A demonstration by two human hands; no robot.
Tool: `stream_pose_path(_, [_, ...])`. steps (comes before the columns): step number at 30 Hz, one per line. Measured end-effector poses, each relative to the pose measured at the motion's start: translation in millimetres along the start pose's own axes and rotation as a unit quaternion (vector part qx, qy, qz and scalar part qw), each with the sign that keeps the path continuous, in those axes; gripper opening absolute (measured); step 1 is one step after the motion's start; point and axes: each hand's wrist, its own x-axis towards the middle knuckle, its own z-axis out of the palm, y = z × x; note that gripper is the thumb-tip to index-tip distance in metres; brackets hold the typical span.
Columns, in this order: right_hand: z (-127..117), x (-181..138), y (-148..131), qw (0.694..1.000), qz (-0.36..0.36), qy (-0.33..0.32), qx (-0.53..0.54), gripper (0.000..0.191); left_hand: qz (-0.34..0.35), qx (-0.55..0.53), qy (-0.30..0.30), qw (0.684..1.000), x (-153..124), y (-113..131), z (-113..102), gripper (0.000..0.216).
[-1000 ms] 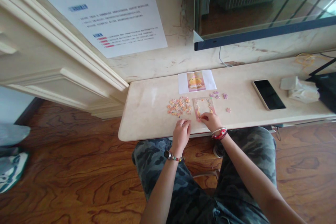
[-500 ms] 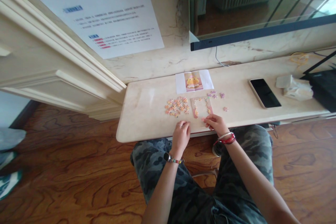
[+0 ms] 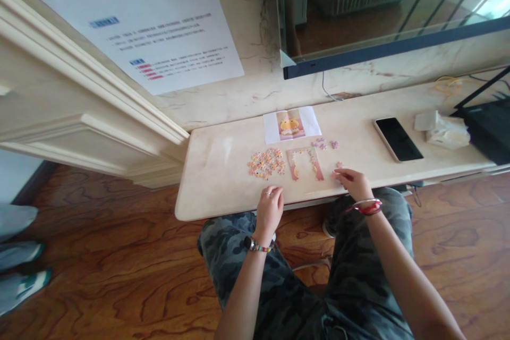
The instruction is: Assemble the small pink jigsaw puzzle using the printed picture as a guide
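My right hand (image 3: 354,183) is right of the partly joined puzzle frame (image 3: 292,167), thumb and fingers pinched on a small pink puzzle piece (image 3: 334,174) at the table surface. Just beyond the fingertips lies another pink piece (image 3: 339,164). My left hand (image 3: 270,209) rests by the table's front edge with its fingers curled together; anything inside them is hidden. In front of it is a pile of loose orange and pink puzzle pieces (image 3: 266,163). The puzzle frame shows a top and two sides, its front side open. Several purple pieces (image 3: 320,143) lie behind it.
A printed reference picture (image 3: 290,124) lies near the wall. Farther right on the table (image 3: 215,170) are a phone (image 3: 398,139), a tissue pack (image 3: 448,132) and a black device (image 3: 488,127). A screen (image 3: 358,21) hangs above. Another person's feet (image 3: 27,287) show at left.
My right hand has moved right from the puzzle's front side to beside the loose pink piece, a pink piece between its fingers. My left hand has barely moved. The view has shifted slightly.
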Motion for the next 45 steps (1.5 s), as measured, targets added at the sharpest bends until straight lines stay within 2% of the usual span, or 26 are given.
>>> stream_pose_path(3, [-9.5, 14.2, 5.6, 0.997, -0.029, 0.009, -0.075, 0.031, 0.016, -0.004, 0.002, 1.0, 7.2, 6.8, 3.3, 0.024])
stream_pose_path(7, [-4.1, 23.7, 3.2, 0.991, -0.059, 0.014, -0.117, 0.025, 0.045, -0.014, -0.002, 0.999, 21.9, 18.2, 7.1, 0.025])
stream_pose_path(11, [-0.3, 19.8, 3.5, 0.99, -0.085, 0.0, -0.112, 0.019, 0.05, -0.015, 0.001, 0.999, 28.5, 22.3, 8.4, 0.026])
stream_pose_path(17, [-4.3, 15.6, 1.5, 0.989, -0.115, -0.037, -0.09, 0.02, 0.04, -0.011, -0.005, 0.999, 16.9, 17.1, 11.5, 0.025])
stream_pose_path(22, [-1.4, 20.5, -6.4, 0.984, -0.127, -0.102, -0.07, 0.018, 0.027, -0.004, -0.009, 1.0, 9.4, 13.8, 13.4, 0.024])
stream_pose_path(26, [5.1, 23.0, -6.7, 0.98, -0.105, -0.161, -0.042, 0.019, 0.026, -0.003, -0.003, 1.0, 7.2, 12.6, 13.1, 0.024])
stream_pose_path(28, [5.8, 23.0, -4.2, 0.982, -0.089, -0.166, -0.021, 0.02, 0.024, -0.003, 0.001, 1.0, 6.2, 12.0, 13.0, 0.024])
stream_pose_path(32, [-4.0, 26.1, 3.5, 0.985, -0.111, -0.111, -0.065, 0.017, 0.023, -0.01, 0.006, 1.0, 4.2, 10.8, 13.5, 0.024])
stream_pose_path(37, [-28.1, 49.2, 14.3, 0.97, -0.165, -0.036, -0.177, 0.017, 0.021, -0.019, 0.008, 1.0, 3.2, 9.1, 14.6, 0.024])
stream_pose_path(40, [-38.3, 65.9, 19.8, 0.959, -0.147, 0.004, -0.244, 0.02, 0.019, -0.021, 0.007, 1.0, 2.9, 8.3, 14.8, 0.024])
stream_pose_path(43, [-39.4, 71.2, 22.8, 0.954, -0.133, 0.052, -0.262, 0.022, 0.018, -0.021, 0.005, 1.0, 2.9, 8.2, 14.5, 0.024])
stream_pose_path(45, [-34.6, 67.1, 23.6, 0.955, -0.159, 0.049, -0.244, 0.025, 0.018, -0.022, 0.002, 1.0, 2.9, 8.5, 14.0, 0.024])
